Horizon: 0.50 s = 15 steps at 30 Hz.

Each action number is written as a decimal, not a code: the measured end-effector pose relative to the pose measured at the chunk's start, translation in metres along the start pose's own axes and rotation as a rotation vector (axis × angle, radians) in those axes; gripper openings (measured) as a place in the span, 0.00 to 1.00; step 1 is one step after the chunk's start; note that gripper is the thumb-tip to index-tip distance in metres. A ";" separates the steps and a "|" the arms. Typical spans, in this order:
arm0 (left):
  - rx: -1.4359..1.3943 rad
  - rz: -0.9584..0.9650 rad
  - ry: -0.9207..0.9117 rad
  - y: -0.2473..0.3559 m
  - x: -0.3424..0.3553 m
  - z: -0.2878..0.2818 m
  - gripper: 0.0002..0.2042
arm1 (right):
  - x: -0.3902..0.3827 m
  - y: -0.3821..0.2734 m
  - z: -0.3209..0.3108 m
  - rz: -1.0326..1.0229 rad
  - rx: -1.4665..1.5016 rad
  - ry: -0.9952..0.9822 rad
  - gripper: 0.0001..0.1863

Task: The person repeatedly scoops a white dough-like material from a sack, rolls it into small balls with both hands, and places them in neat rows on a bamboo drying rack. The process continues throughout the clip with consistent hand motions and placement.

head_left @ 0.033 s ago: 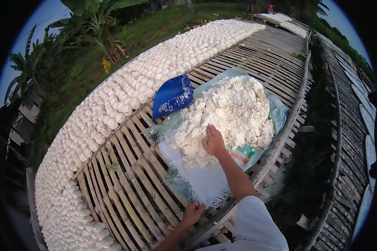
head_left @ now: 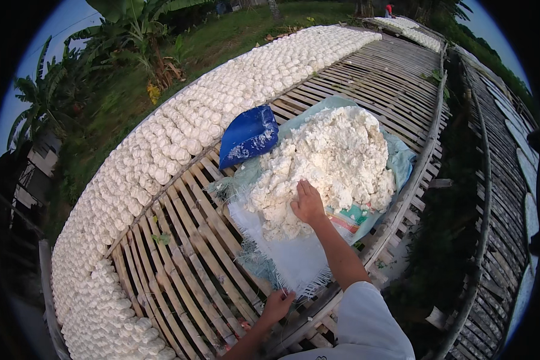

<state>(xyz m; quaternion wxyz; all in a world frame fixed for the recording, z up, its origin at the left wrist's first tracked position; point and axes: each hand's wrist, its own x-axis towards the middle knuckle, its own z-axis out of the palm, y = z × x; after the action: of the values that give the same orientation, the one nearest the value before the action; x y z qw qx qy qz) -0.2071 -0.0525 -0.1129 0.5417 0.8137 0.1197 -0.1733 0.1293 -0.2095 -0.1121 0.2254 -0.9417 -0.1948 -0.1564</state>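
Note:
A large mound of white, crumbly, moist-looking stuff (head_left: 342, 150) lies on spread woven sacks. My right hand (head_left: 309, 205) rests on its near slope, fingers stretched out and close together, pressing against the mass. Beneath the near side is a white woven sack (head_left: 300, 264) with frayed edges. At that sack's near corner my left hand (head_left: 276, 306) is curled, its fingertips pinching the frayed edge; the fingers are partly hidden. A blue plastic scoop-like piece (head_left: 249, 138), smeared with white bits, leans at the mound's left. Greenish sacking (head_left: 402, 157) shows around the far and right sides.
Bamboo slats with gaps (head_left: 186, 240) form the raised platform, edged by a pole rail (head_left: 402, 210) on the right. Rows of white rounded lumps (head_left: 144, 156) cover its left side. Another slatted platform (head_left: 504, 240) stands across a gap. A person in red (head_left: 389, 11) is far off.

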 end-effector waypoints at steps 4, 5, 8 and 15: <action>-0.052 0.008 0.019 -0.001 -0.003 0.003 0.18 | -0.034 0.008 -0.015 0.035 0.156 -0.223 0.31; -0.057 0.005 0.023 -0.001 -0.003 0.004 0.18 | -0.042 0.011 -0.023 0.031 0.144 -0.292 0.30; -0.110 -0.042 0.028 -0.002 -0.004 0.006 0.18 | -0.048 0.017 -0.041 0.109 0.222 -0.418 0.30; -0.091 0.012 0.024 0.000 -0.003 0.004 0.17 | -0.053 -0.018 -0.007 0.000 -0.244 0.137 0.29</action>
<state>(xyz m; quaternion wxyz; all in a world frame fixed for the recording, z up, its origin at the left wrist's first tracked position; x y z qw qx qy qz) -0.2106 -0.0560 -0.1131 0.5776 0.7911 0.1290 -0.1546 0.0735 -0.2139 -0.1199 0.1220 -0.9492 -0.1584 -0.2430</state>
